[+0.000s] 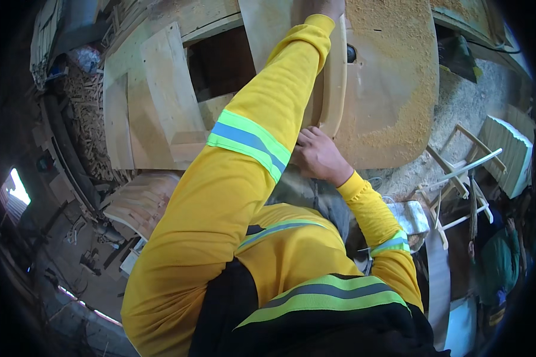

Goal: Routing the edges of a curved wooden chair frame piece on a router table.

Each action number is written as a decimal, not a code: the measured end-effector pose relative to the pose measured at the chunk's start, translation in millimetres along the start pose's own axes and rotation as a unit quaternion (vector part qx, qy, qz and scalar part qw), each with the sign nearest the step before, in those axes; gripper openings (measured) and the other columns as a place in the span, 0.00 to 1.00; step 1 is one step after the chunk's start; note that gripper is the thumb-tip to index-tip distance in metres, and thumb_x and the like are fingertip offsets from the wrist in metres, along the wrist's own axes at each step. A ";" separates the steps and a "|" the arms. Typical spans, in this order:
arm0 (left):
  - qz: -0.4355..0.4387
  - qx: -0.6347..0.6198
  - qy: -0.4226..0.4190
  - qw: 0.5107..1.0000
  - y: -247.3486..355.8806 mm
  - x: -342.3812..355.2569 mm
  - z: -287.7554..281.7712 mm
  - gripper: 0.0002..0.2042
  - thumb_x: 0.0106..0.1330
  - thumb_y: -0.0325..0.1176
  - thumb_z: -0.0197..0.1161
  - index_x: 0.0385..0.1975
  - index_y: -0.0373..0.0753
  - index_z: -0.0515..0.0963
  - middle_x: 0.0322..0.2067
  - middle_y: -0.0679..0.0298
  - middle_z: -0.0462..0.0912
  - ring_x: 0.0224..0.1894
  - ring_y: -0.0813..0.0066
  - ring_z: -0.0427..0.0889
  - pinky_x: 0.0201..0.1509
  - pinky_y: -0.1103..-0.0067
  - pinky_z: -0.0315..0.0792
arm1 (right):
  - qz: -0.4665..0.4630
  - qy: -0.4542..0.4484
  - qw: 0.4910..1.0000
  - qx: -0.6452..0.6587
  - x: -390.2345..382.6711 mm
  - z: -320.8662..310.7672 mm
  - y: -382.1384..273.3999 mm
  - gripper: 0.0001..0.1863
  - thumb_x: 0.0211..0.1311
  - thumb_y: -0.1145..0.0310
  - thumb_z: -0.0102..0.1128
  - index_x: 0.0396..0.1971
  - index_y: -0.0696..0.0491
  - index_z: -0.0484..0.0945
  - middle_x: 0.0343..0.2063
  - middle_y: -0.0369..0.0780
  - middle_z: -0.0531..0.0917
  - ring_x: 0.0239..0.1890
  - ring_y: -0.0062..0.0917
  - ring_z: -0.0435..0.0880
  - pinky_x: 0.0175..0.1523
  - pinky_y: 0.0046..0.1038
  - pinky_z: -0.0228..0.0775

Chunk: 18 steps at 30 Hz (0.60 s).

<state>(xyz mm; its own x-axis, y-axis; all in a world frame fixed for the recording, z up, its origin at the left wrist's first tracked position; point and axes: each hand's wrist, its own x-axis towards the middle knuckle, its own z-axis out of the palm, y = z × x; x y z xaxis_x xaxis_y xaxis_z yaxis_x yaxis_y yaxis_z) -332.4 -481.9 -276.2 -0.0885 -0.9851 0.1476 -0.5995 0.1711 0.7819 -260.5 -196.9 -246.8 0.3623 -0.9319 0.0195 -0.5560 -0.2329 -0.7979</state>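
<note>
A long curved wooden piece point(339, 77) with a pale edge lies on the sawdust-covered work table point(393, 95), running away from me. At its near end my right hand point(321, 156) is closed, with the fingers curled against the wood at the table's front edge. My left arm stretches far forward across the work surface. Of my left hand point(326, 7) only the wrist end shows at the top edge, beside the far part of the curved piece; its fingers are out of the picture. A dark round part point(351, 53) shows in a slot right of the piece.
Flat wooden boards point(167, 83) lie left around a dark rectangular opening point(220, 62). Wood offcuts point(89, 113) are heaped farther left, with stacked curved pieces point(143, 202) nearer. On the right stand a wooden frame point(464, 172) and a pale panel stack point(506, 154). A person in green point(499, 262) is at the lower right.
</note>
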 end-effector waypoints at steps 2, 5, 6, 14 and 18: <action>-0.008 -0.013 -0.005 1.000 -2.5 6.1 -1.1 0.20 0.72 0.39 0.48 0.51 0.26 0.71 0.48 0.35 0.79 0.53 0.39 0.78 0.56 0.56 0.72 | -0.004 -0.005 1.000 0.009 2.4 -1.5 1.6 0.16 0.42 0.66 0.64 0.34 0.54 0.82 0.31 0.39 0.74 0.40 0.32 0.76 0.46 0.31 0.67; -0.022 -0.033 -0.013 0.999 -6.9 14.6 -1.5 0.20 0.72 0.39 0.48 0.51 0.26 0.72 0.47 0.35 0.79 0.53 0.39 0.78 0.55 0.56 0.73 | -0.005 -0.006 1.000 0.013 5.0 -2.9 4.1 0.15 0.41 0.66 0.64 0.33 0.54 0.82 0.30 0.39 0.74 0.39 0.32 0.76 0.46 0.32 0.67; -0.028 -0.041 -0.017 0.999 -5.8 13.2 -1.4 0.20 0.72 0.39 0.48 0.51 0.26 0.72 0.47 0.35 0.79 0.53 0.39 0.78 0.55 0.56 0.73 | -0.002 -0.005 1.000 0.014 5.0 -3.4 5.4 0.15 0.41 0.66 0.64 0.33 0.54 0.82 0.30 0.39 0.74 0.39 0.32 0.76 0.46 0.32 0.67; -0.049 -0.045 0.010 0.998 -13.4 24.4 14.8 0.19 0.70 0.37 0.48 0.47 0.24 0.73 0.42 0.34 0.81 0.48 0.38 0.81 0.51 0.56 0.75 | -0.009 0.036 0.999 0.000 11.6 -5.7 10.4 0.10 0.56 0.61 0.65 0.27 0.53 0.82 0.28 0.39 0.74 0.37 0.32 0.76 0.44 0.32 0.68; -0.036 -0.040 0.018 0.998 -20.6 33.1 20.2 0.19 0.71 0.37 0.47 0.47 0.24 0.74 0.42 0.34 0.81 0.49 0.38 0.80 0.52 0.56 0.75 | 0.004 0.050 0.999 -0.017 16.8 -6.0 12.9 0.10 0.57 0.61 0.65 0.24 0.52 0.82 0.26 0.38 0.74 0.35 0.31 0.76 0.42 0.31 0.68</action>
<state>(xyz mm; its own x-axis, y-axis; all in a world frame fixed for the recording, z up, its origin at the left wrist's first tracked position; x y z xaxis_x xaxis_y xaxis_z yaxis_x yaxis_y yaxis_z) -339.0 -518.4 -299.6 -0.0175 -0.9937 0.1104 -0.5379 0.1024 0.8368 -266.0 -217.2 -253.1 0.2818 -0.9565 0.0756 -0.5842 -0.2335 -0.7773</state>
